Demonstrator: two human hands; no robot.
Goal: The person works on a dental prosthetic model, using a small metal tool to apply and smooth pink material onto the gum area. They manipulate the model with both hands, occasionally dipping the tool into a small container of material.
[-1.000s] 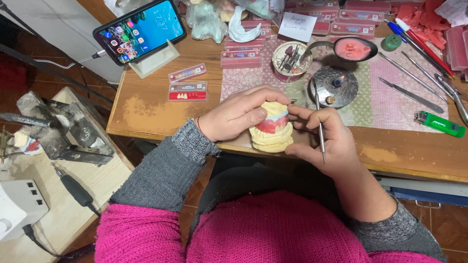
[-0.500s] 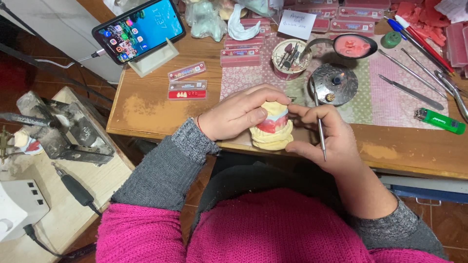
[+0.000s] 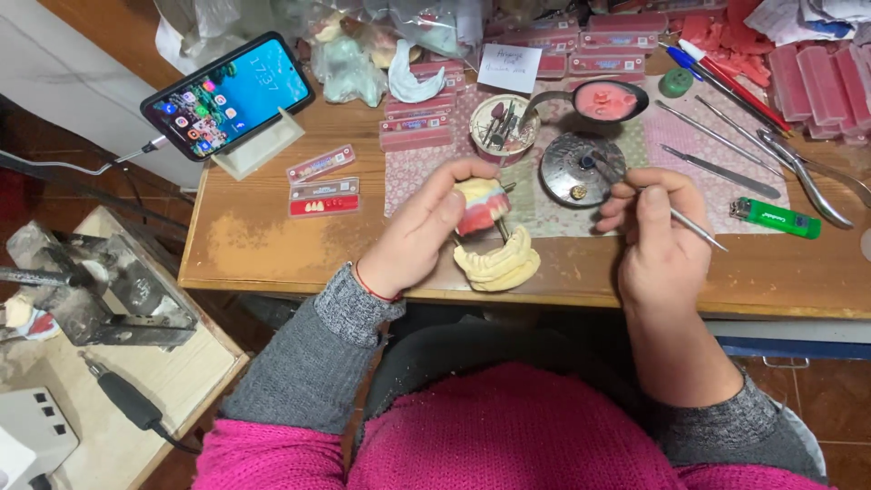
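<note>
My left hand (image 3: pixel 419 232) grips the upper half of a plaster dental model (image 3: pixel 482 205) with pink wax and teeth, tilted up and hinged open. The lower cream plaster cast (image 3: pixel 501 261) rests on the wooden table near its front edge. My right hand (image 3: pixel 655 236) holds a thin metal wax instrument (image 3: pixel 697 228), its working tip reaching toward a round metal burner (image 3: pixel 575 172). A spoon of pink wax (image 3: pixel 606 100) sits just beyond the burner.
A phone (image 3: pixel 229 93) leans on a stand at the back left. Strips of artificial teeth (image 3: pixel 324 195) lie left of my hands. A cup of burs (image 3: pixel 504 125), metal tools (image 3: pixel 726 141), a green lighter (image 3: pixel 776 219) and pink wax boxes (image 3: pixel 817 77) fill the back right. A side bench (image 3: pixel 172 381) stands lower left.
The model was shut between both hands; now my left hand has tipped the upper half open and my right hand has moved right with the instrument to the burner.
</note>
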